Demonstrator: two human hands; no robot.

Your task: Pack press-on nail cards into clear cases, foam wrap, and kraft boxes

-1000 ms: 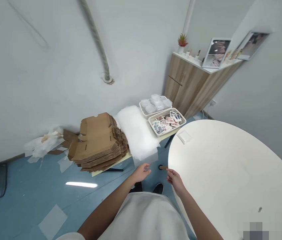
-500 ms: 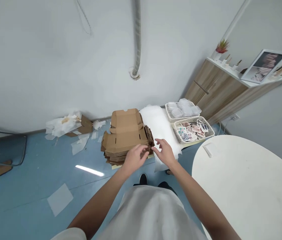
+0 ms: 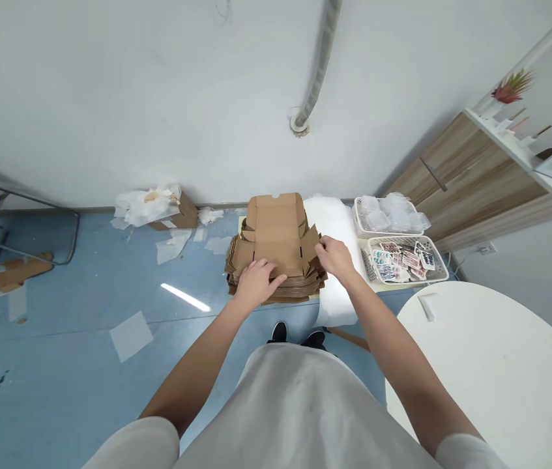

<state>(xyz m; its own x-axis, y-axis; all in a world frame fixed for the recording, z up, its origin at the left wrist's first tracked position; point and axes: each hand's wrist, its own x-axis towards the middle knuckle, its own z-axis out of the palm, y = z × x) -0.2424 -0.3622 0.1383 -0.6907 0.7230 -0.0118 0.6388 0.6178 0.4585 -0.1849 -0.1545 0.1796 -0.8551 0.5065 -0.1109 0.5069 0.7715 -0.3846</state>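
Observation:
A flat, unfolded brown cardboard box (image 3: 277, 228) lies on top of a stack of similar box blanks (image 3: 300, 290). My left hand (image 3: 255, 285) rests on the box's front left part, its fingers stretched out and its thumb apart. At the box's right side, my right hand (image 3: 337, 256) pinches a side flap (image 3: 309, 243), which is tilted up. White wrapping sheets (image 3: 337, 228) lie beside the stack, just past my right hand.
Right of the sheets stand a basket of clear plastic boxes (image 3: 389, 213) and a basket of small patterned packs (image 3: 405, 262). A round white table (image 3: 491, 352) is close on my right. Scrap paper (image 3: 131, 335) litters the floor, left of which stands a metal-framed chair (image 3: 74, 238).
My right hand has moved right and now grips the box's right flap, which has been raised. My left hand has come down onto the box's front left. The view has shifted.

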